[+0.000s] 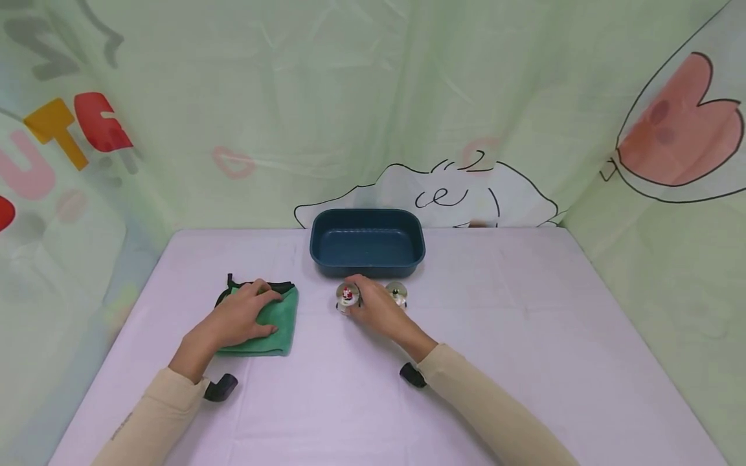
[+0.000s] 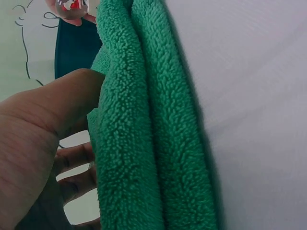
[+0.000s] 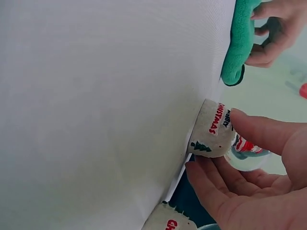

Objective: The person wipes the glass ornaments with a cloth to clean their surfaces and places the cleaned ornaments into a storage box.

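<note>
Right hand has the Santa snow globe near the centre of the head frame: thumb on one side of its base, fingers on the other, a pinch. Base looks flush with the worktop in the right wrist view, so I'd call it gripped, not lifted. Left hand rests on the folded green cloth at centre-left, fingers spread, thumb apart; it isn't bunching the fabric as far as I can see. Cloth has a black edge and a small loop at its upper left. Second snow globe stands just right of the right hand, untouched. Dark blue container sits above both globes, against the curtain. Progress, my read: early. One globe in hand, the other waiting, neither in the container; cloth lies flat and folded, away from both globes. Whether any wiping is done, can't tell. Text: Santa globe's base reads "MERRY CHRISTMAS", the second word in red, with a green tree printed beside it. Second globe's base shows only a red "CH" at the bottom of the right wrist frame, rest cut off. Curtain, upper left: pink "U", orange "T", then a red letter I can't pin down. Print on the left sleeve too small to read. No brand legible on the container or cloth.
</note>
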The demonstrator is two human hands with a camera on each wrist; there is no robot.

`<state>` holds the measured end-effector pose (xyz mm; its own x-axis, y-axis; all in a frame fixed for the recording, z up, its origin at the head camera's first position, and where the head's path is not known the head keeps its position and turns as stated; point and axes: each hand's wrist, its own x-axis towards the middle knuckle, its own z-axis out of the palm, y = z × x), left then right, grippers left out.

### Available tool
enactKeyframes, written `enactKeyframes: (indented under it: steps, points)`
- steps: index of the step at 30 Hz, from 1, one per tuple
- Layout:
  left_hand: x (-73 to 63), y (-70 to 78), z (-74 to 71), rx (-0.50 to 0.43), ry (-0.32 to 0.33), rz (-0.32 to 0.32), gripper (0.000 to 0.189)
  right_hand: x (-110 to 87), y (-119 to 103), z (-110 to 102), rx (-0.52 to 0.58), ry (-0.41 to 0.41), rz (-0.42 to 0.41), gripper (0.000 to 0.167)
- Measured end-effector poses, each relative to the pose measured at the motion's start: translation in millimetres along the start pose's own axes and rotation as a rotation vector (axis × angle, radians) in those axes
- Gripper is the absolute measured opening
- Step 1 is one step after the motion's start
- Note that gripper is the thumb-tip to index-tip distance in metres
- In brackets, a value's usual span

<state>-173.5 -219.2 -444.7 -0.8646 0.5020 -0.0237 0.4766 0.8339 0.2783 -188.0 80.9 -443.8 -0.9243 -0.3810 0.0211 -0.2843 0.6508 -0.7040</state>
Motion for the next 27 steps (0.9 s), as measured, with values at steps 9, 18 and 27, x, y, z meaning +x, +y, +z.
enactKeyframes:
  steps: [9,18,27]
  points:
    - [-2.3,-1.1,7.2,0.024,0.027,0.069,0.028,-1.9,-1,1,0.018,0.015,-0.018,0.047]
    - [-9.7,-2.8,13.9,0.042,0.191,0.101,0.030,-4.8,-5,-6,0.065,-0.001,-0.009,0.046]
    - [-12.8,-2.4,-1.7,-0.050,0.274,0.038,0.034,-9.6,-7,-23,0.172,-0.003,-0.071,0.039]
